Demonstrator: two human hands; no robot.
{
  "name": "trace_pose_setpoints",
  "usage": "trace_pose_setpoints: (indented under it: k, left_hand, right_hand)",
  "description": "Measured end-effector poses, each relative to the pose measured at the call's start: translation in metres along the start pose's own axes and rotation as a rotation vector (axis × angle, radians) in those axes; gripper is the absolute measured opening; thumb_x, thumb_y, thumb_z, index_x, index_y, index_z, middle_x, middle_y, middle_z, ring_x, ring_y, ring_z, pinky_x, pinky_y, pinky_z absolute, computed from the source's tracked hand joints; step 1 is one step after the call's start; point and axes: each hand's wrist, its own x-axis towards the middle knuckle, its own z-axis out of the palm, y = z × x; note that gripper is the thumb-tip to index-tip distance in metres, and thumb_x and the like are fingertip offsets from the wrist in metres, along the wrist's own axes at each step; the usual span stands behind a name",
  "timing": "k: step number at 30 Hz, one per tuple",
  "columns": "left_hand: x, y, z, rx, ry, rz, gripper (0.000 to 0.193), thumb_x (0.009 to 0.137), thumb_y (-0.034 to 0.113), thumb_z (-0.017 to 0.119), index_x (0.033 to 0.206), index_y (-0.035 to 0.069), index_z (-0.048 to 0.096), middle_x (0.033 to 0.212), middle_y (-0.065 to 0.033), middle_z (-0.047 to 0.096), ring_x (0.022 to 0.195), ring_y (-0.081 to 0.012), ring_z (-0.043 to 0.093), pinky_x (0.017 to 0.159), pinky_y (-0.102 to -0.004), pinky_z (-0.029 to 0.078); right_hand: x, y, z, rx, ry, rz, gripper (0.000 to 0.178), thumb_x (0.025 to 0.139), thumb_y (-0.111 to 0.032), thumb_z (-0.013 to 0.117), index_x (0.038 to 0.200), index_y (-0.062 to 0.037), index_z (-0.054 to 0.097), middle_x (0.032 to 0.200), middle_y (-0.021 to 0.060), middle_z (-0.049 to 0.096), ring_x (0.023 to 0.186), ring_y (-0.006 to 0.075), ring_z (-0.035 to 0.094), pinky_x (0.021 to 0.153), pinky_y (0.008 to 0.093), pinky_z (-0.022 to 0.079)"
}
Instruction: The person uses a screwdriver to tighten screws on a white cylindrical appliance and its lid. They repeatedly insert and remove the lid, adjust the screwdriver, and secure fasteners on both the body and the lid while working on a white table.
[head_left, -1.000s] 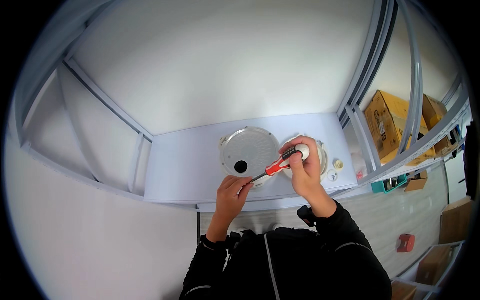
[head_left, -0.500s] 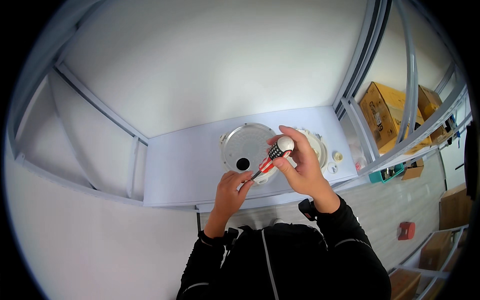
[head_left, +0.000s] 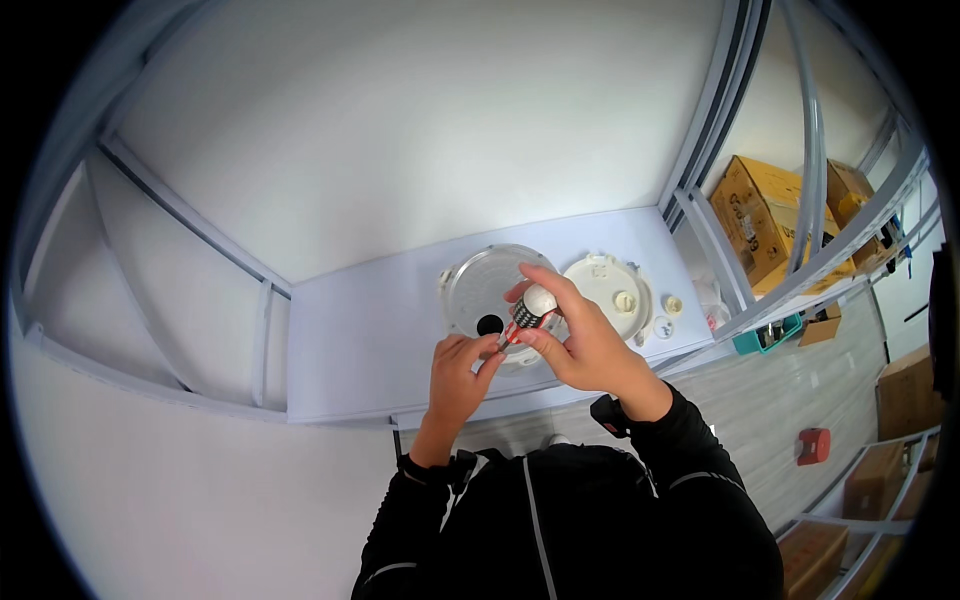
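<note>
My right hand is wrapped loosely around the handle of a red, black and white screwdriver, its rounded white end up and its shaft slanting down to the left. At the tip, the fingers of my left hand are pinched together; what is between them is too small to make out. Beneath and beyond the hands lies a round metal part with a pale rim and a black round spot near its front. Part of it is hidden by my right hand.
Right of it sits a round white cover with a small cream ring on it. Another cream piece and a small clear disc lie near the right end of the white table. Metal posts, cardboard boxes and a teal bin stand right.
My right hand and the screwdriver have moved left and slightly down, closer to my left hand. More of the white cover shows now. The left hand stays nearly in place.
</note>
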Motion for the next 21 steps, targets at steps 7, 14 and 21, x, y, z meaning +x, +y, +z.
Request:
trace_pose_setpoints:
  k: [7,14,21]
  left_hand:
    - [-0.003,-0.010,0.001,-0.049,0.040,-0.021,0.030,0.082,0.013,0.089,0.109,0.012,0.078,0.091,0.0027,0.081,0.085,-0.0203,0.067,0.084,-0.0381,0.048]
    - [-0.003,-0.012,0.002,-0.033,0.032,-0.023,0.028,0.080,0.015,0.091,0.106,0.013,0.079,0.089,0.0051,0.080,0.084,-0.0187,0.067,0.083,-0.0365,0.047]
    - [-0.001,-0.008,0.001,-0.045,0.044,-0.028,0.028,0.080,0.016,0.091,0.106,0.014,0.080,0.092,0.0046,0.080,0.085,-0.0194,0.067,0.083,-0.0372,0.048]
  right_hand:
    - [0.004,-0.002,0.010,-0.033,-0.023,0.018,0.069,0.099,-0.004,0.075,0.160,-0.0063,0.042,0.128,0.0160,0.069,0.103,0.0255,0.072,0.095,0.0380,0.056]
    - [0.010,-0.002,0.015,-0.102,-0.030,-0.024,0.068,0.097,-0.002,0.075,0.158,-0.0062,0.045,0.127,0.0167,0.071,0.102,0.0287,0.074,0.093,0.0388,0.058]
    - [0.016,-0.008,0.018,-0.271,-0.026,-0.033,0.065,0.090,-0.015,0.087,0.147,-0.0049,0.059,0.117,0.0174,0.073,0.098,0.0335,0.073,0.088,0.0389,0.059]
